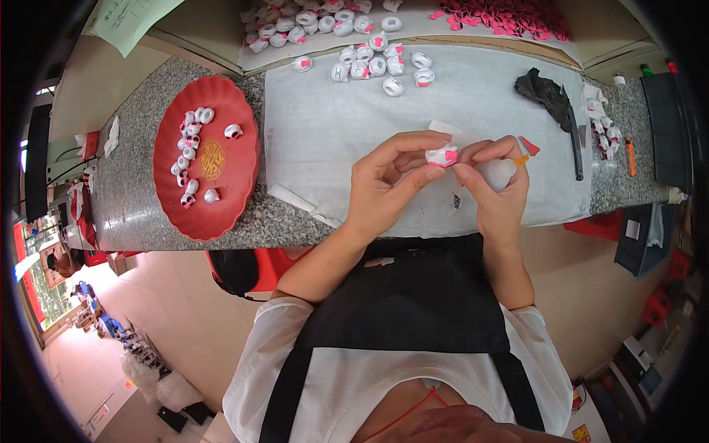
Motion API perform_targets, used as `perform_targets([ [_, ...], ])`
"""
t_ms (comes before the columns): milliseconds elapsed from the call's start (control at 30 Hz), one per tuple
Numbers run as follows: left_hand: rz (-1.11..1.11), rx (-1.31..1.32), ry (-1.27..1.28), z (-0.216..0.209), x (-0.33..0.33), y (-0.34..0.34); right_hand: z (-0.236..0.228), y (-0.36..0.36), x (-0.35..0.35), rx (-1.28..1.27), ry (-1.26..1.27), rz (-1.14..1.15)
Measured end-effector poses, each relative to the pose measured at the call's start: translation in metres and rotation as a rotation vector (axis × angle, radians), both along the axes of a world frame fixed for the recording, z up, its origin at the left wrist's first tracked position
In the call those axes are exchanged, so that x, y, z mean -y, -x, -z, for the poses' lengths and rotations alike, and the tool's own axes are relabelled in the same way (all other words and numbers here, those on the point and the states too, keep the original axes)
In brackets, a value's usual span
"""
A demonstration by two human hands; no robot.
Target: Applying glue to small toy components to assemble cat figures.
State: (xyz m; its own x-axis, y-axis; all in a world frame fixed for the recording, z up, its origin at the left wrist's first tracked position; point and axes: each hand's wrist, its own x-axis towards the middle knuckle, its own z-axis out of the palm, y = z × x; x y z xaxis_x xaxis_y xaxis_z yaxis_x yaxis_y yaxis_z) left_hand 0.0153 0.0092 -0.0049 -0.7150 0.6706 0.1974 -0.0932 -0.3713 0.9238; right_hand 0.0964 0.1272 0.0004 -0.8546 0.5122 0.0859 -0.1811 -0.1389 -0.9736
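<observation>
My left hand pinches a small white figurine head between thumb and fingertips, above the white sheet on the counter. A pink bow-like piece sits on its side facing my right hand. My right hand is closed around a translucent white squeeze bottle with an orange tip. The thumb and index finger of that hand meet at the figurine's pink edge; whether they grip the pink piece or only touch it, I cannot tell. A red pointed piece shows just beyond my right fingers.
Several white heads lie on the sheet's far side, with more on the shelf beside a pile of pink pieces. A red scalloped tray with finished-looking heads stands left. Crumpled black plastic and an orange marker lie right.
</observation>
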Motion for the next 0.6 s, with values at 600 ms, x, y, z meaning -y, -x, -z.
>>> perform_targets([
  [600, 0.127, -0.006, -0.029, 0.0017, 0.0022, 0.0009, -0.0031, -0.0002, -0.0055, 0.003, 0.287, -0.214],
])
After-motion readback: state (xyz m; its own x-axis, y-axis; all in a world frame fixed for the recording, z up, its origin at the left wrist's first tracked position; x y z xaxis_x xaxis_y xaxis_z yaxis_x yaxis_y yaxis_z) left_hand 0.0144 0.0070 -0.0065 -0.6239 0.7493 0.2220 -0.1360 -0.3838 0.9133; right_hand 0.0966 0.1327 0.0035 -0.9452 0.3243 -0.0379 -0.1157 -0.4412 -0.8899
